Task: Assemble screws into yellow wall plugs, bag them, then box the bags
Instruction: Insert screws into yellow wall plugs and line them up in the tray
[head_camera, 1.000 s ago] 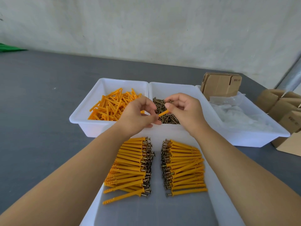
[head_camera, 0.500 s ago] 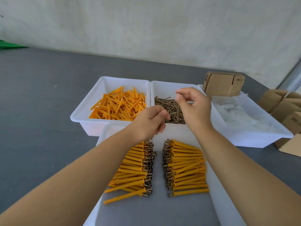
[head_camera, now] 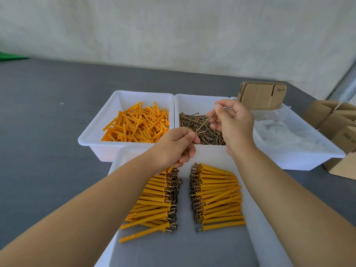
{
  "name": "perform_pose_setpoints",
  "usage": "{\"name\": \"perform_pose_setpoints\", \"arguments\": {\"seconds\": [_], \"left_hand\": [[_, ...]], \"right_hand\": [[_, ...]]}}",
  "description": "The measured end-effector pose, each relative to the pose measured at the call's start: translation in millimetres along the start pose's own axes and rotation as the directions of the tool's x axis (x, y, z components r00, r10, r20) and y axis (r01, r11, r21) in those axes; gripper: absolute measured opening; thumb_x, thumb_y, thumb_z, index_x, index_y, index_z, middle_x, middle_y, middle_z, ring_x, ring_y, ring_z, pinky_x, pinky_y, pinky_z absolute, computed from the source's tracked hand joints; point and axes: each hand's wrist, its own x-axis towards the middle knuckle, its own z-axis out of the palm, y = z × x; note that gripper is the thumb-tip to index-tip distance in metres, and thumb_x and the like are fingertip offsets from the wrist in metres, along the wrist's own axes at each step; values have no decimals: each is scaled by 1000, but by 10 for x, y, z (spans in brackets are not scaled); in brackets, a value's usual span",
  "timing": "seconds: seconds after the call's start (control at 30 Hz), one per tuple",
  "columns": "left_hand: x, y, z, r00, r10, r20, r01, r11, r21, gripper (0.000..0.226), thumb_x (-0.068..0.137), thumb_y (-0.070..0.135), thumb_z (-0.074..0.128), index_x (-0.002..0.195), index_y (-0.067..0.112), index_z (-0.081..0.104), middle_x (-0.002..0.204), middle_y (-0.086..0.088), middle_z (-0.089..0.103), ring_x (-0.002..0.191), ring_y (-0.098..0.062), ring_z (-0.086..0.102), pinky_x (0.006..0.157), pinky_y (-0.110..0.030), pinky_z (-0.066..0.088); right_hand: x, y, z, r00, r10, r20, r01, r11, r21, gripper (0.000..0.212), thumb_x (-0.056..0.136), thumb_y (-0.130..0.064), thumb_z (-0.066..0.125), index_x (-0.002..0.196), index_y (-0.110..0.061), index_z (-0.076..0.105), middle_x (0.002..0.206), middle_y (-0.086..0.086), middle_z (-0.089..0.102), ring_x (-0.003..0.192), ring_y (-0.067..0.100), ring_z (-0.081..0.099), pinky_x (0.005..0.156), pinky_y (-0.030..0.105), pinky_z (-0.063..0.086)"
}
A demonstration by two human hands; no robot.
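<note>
Loose yellow wall plugs [head_camera: 138, 124] fill the left white bin [head_camera: 125, 93]. Brown screws [head_camera: 192, 125] lie in the middle bin [head_camera: 194, 97]. My right hand [head_camera: 236, 126] hovers over that bin and pinches a single screw [head_camera: 209, 120] between thumb and fingertips. My left hand [head_camera: 175, 147] hangs over the far rim of the near tray [head_camera: 250, 207], fingers loosely curled with nothing visible in them. In the tray lie two piles of assembled plugs with screws: a left pile [head_camera: 154, 199] and a right pile [head_camera: 217, 197], screw heads facing the middle.
A third white bin [head_camera: 300, 160] at the right holds clear plastic bags [head_camera: 285, 135]. Flat folded cardboard boxes [head_camera: 260, 95] lean behind it, and more cardboard boxes [head_camera: 339, 124] stand at the far right. The table [head_camera: 48, 132] is grey, with a wall behind.
The plug both hands held a second ago is gone from them. My left hand dropped toward the left pile, and my right hand moved back over the screw bin and picked up a screw.
</note>
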Motion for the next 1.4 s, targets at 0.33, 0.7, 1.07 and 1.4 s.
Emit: {"name": "perform_pose_setpoints", "arguments": {"seconds": [0.33, 0.7, 1.07, 1.4], "left_hand": [[-18, 67, 11, 978, 175, -113, -175, 984, 16, 23, 102, 22, 53, 97, 7, 69, 73, -16, 54, 69, -15, 52, 63, -31, 50], [-93, 31, 258, 930, 338, 144, -361, 768, 529, 8, 84, 8, 74, 91, 11, 72, 82, 1, 71, 76, -12, 68, 70, -22, 54], [-41, -30, 452, 839, 473, 269, -376, 146, 915, 18, 80, 30, 77, 86, 15, 72, 110, -3, 55, 103, -25, 48, 58, -32, 34], [102, 56, 117, 791, 611, -37, -177, 286, 942, 16, 87, 23, 70, 97, 13, 75, 109, -8, 62, 98, -31, 55, 78, -44, 48]], "right_hand": [[-107, -50, 92, 966, -51, 254, 85, 988, -127, 28, 92, -43, 58, 101, -24, 77, 100, -8, 74, 90, 9, 70, 72, 35, 60], [84, 67, -172, 996, 40, -84, -46, 996, -71, 25, 101, -32, 52, 90, -28, 73, 102, -3, 74, 74, 8, 67, 63, 24, 50], [103, 168, -168, 994, 74, 84, -30, 900, -436, 24, 91, -31, 58, 88, -13, 73, 86, 8, 71, 83, 23, 66, 72, 41, 53], [146, 238, -160, 862, 405, 304, 138, 391, -910, 32, 97, -34, 51, 106, -15, 74, 107, 8, 72, 98, 29, 65, 85, 43, 54]]}}
